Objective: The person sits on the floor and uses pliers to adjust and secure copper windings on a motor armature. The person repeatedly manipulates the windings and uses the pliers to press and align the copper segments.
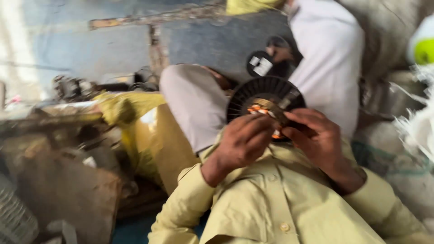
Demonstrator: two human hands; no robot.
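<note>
Black ribbed plastic forms the round disc (266,97) that both hands hold up in front of the chest; its face is lined with fine radial fins, and a brass-coloured hub with orange-tipped windings sits near the middle, just above the fingertips; the picture is blurred, so finer detail cannot be told. The left hand (244,141) is curled, fingers bent and pressed against the lower left of the disc, thumb side toward the hub; the right hand (316,135) is likewise half closed, its fingers hooked over the lower right edge, the two sets of fingertips nearly meeting at the orange parts. Both wrists come out of pale yellow-green sleeves (190,203) of a buttoned shirt.

Beyond the hands, another person in a white garment (330,58) holds a second black disc (261,64) bearing a small white rectangular label; a grey-clad knee or shoulder (194,104) lies just left of the held disc. Left of the left hand sit a yellow sack (149,135) and brown, rusty clutter (63,180); far right of the right hand, white shredded material (416,126) and a yellow-green round patch (425,50).
</note>
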